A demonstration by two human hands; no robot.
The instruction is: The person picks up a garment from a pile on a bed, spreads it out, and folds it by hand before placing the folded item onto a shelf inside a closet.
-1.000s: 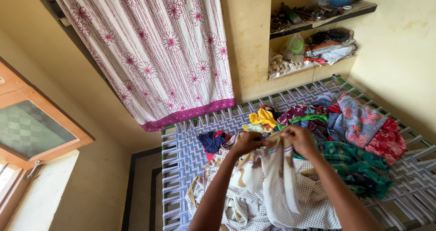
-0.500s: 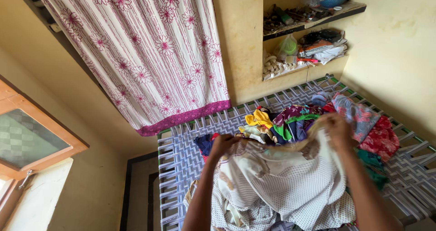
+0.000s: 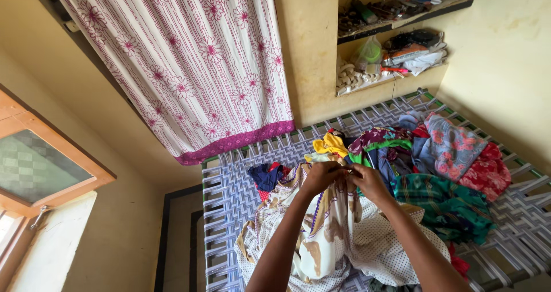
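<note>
Hands meet on a cream dotted garment above a woven cot.

Left hand [image 3: 320, 176] and right hand [image 3: 367, 181] are together, both pinched on the top edge of the cream dotted garment [image 3: 330, 234], which hangs onto the near part of the woven cot [image 3: 227, 197]. Mixed coloured clothes [image 3: 436, 166] lie piled to the right; a pink flowered curtain [image 3: 189, 62] hangs at the far side.

Two hands [image 3: 344, 180], one cot [image 3: 229, 194], one curtain [image 3: 189, 62], two shelves [image 3: 402, 16].

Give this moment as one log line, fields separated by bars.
left hand holds cream cloth | right hand holds same cloth | hands together | above woven cot
</note>
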